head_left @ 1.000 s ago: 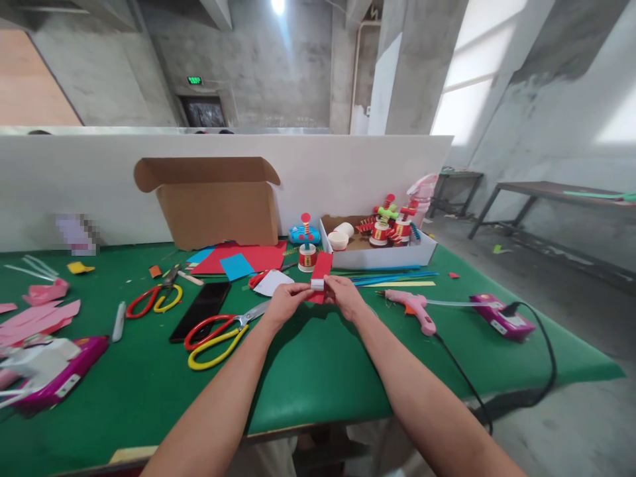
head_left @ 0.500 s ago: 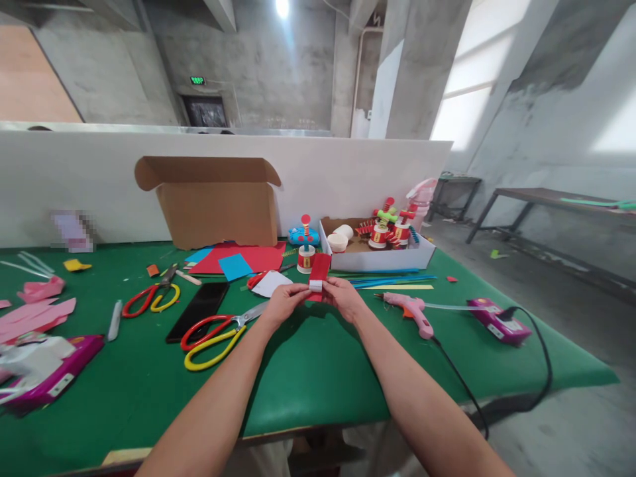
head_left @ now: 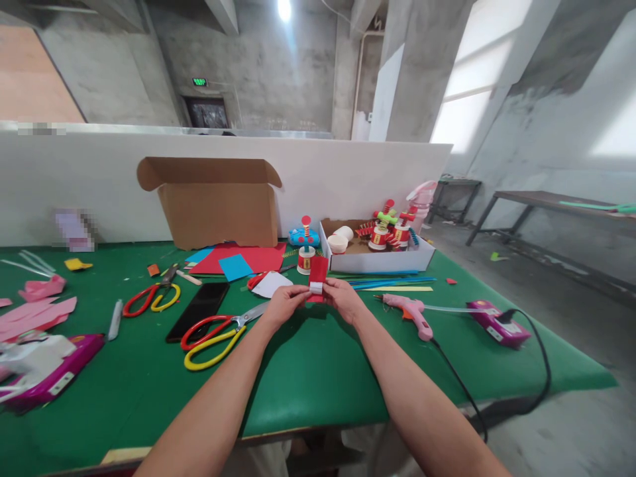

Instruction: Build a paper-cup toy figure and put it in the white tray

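Between my two hands, just above the green table, is a strip of red paper (head_left: 318, 268) with a white band across it. My left hand (head_left: 287, 303) pinches its left edge, and the fingers of my right hand (head_left: 342, 296) close on its right edge. Right behind the paper stands a small paper-cup figure (head_left: 306, 248) with a red round top. Left of my left hand lie large scissors (head_left: 218, 334) with one red and one yellow handle. A white paper piece (head_left: 272, 285) rests beyond that hand.
A pink glue gun (head_left: 412, 313) lies at right, its cord running to a purple power strip (head_left: 498, 322). A white box (head_left: 380, 262) holds more cup figures. At left are a black phone (head_left: 199, 311), smaller scissors (head_left: 154, 295) and pink paper (head_left: 42, 315).
The red paper has turned slightly more upright between my fingers. Both hands keep nearly the same place and grip.
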`<state>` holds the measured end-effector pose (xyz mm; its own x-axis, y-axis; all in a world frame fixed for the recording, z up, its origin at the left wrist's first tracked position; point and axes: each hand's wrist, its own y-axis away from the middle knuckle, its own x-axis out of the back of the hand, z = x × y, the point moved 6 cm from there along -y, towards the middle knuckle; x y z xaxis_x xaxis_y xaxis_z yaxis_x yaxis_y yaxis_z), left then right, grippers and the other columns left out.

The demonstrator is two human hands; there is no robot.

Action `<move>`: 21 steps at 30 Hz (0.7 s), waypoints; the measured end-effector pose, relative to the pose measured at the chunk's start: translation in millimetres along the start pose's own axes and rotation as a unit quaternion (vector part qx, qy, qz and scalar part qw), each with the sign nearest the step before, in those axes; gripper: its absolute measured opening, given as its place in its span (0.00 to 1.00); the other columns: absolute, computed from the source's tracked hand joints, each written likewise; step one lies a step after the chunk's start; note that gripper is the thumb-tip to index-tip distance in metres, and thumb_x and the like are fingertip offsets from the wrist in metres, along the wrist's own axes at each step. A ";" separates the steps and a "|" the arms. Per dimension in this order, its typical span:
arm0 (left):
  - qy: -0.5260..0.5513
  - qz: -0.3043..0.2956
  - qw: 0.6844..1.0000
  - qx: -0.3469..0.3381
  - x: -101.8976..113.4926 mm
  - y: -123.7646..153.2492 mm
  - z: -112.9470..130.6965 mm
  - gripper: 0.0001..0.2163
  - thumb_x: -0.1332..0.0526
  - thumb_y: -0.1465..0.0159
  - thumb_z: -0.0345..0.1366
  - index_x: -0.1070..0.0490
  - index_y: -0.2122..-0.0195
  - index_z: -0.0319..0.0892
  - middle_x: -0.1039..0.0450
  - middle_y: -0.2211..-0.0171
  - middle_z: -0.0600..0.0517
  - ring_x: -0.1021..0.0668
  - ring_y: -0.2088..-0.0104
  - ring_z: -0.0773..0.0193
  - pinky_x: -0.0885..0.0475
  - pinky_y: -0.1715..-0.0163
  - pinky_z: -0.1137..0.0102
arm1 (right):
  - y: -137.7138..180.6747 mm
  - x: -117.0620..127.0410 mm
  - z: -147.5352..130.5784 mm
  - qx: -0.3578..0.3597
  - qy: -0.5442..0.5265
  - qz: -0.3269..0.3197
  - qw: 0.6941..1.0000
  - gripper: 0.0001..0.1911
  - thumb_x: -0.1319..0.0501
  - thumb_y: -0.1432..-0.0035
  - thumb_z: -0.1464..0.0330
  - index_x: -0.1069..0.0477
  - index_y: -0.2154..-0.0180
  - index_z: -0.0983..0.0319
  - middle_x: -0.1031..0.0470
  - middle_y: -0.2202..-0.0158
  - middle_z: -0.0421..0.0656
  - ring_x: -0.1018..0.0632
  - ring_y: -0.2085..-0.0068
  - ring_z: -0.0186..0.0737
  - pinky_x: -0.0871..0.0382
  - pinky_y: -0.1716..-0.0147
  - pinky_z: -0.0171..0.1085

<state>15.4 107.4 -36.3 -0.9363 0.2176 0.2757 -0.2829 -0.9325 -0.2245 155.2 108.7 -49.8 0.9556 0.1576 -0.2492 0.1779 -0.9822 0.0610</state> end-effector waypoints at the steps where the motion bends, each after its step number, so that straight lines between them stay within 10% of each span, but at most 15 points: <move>1: 0.000 0.000 1.000 0.002 -0.2 0.1 -0.1 0.18 0.38 0.49 0.48 0.20 0.66 0.40 0.30 0.82 0.54 0.32 0.80 0.68 0.37 0.78 0.73 | 0.7 -0.8 -1.2 0.000 0.001 0.001 1.000 0.05 0.38 0.53 0.68 0.26 0.70 0.60 0.22 0.71 0.40 0.22 0.69 0.37 0.28 0.64 0.36; 21: 0.077 0.008 0.996 0.044 -0.9 3.1 3.3 0.16 0.34 0.50 0.46 0.20 0.66 0.39 0.28 0.82 0.54 0.31 0.81 0.69 0.35 0.79 0.73 | 19.1 -19.2 -23.7 0.082 0.064 -0.084 0.991 0.31 0.28 0.67 0.74 0.30 0.56 0.59 0.23 0.60 0.41 0.23 0.58 0.40 0.30 0.54 0.39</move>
<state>16.1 103.3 -34.2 -0.9635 0.2369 0.1248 -0.2538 -0.9566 -0.1432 145.8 89.3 -21.0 0.9394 0.3223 -0.1171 0.3071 -0.9427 -0.1306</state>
